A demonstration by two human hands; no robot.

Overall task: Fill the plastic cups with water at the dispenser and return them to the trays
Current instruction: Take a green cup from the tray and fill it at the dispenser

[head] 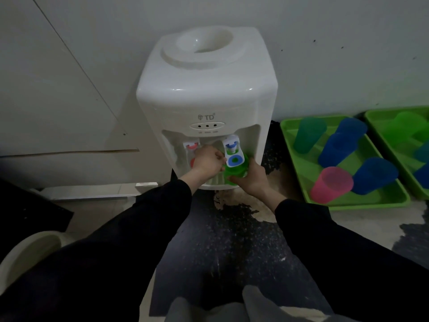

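Dark speckled flooring meets a pale wall, and a white countertop-style water dispenser labelled "TD" stands on the floor against that wall at 12 o'clock. Its top bottle well is open, with no bottle seated. Three small indicator dots sit below the label. Two taps occupy the front recess: a red tap on the left side and a blue tap on the right side.

The right hand grasps a green plastic cup, fingers wrapped around its side wall, and holds it directly beneath the blue tap, above the drip grille. The left hand is clenched into a loose fist with its knuckles touching the left edge of the blue tap lever. Both arms wear dark sleeves. Whether water is flowing cannot be told.

At 3 o'clock, a green tray rests on the floor just beside the dispenser. It carries a teal-green cup, a pink cup and three blue cups. A second green tray lies beside the first at the right frame edge, holding more cups that are only partly in view.

At 8 o'clock, a pale curved object is partly visible.
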